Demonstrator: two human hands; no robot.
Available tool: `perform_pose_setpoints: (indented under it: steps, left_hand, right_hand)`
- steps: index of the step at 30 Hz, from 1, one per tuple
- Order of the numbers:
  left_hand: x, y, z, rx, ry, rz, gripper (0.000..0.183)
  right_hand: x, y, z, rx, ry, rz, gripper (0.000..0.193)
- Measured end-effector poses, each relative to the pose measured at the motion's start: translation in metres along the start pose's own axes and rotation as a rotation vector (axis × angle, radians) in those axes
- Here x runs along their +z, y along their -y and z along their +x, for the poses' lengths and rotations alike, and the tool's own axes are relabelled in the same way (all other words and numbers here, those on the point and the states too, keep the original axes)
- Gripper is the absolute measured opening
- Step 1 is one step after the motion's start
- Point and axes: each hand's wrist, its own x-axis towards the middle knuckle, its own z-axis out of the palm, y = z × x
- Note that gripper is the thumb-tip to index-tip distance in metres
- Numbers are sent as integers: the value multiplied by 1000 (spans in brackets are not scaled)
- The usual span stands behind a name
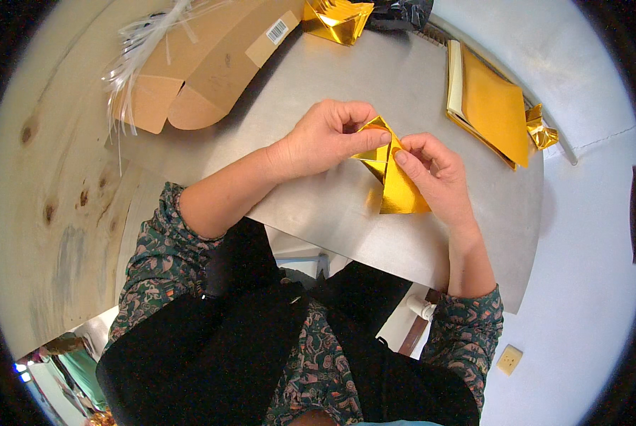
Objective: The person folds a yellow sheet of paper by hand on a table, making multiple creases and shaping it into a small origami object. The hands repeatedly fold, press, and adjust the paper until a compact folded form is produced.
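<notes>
A sheet of shiny gold foil paper (403, 193), partly folded, hangs between my two hands above the metal table. My left hand (335, 135) pinches its upper left part, the thumb lying across a folded flap. On the other side my right hand (435, 167) grips the right edge, thumb on the front and fingers curled behind. The lower part of the paper comes to a wide flat end over the tabletop. Fingertips behind the paper are partly hidden.
A grey metal table (311, 85) spans the middle. At the upper left lies an open cardboard box (211, 64) with clear plastic strips (144, 53). Folded gold pieces (338, 20) and a black plastic bag (401, 13) sit at the back. Right: a stack of gold sheets (490, 103), a crumpled gold piece (541, 129).
</notes>
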Motion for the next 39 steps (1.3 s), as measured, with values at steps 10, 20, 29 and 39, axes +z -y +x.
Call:
perform_pose_setpoints:
  steps: [10,20,29,39]
  left_hand:
    - [-1,1,0,-30,78,-38,15]
    - [1,-1,0,-12,113,-2,14]
    - [7,-1,-3,43,74,-1,15]
    - [12,5,-5,6,32,-51,13]
  right_hand:
    - [0,1,-4,-2,7,-42,10]
    - [1,3,-6,-64,31,-82,8]
    - [1,0,-7,-104,14,-133,10]
    - [-1,0,-6,-138,2,-195,15]
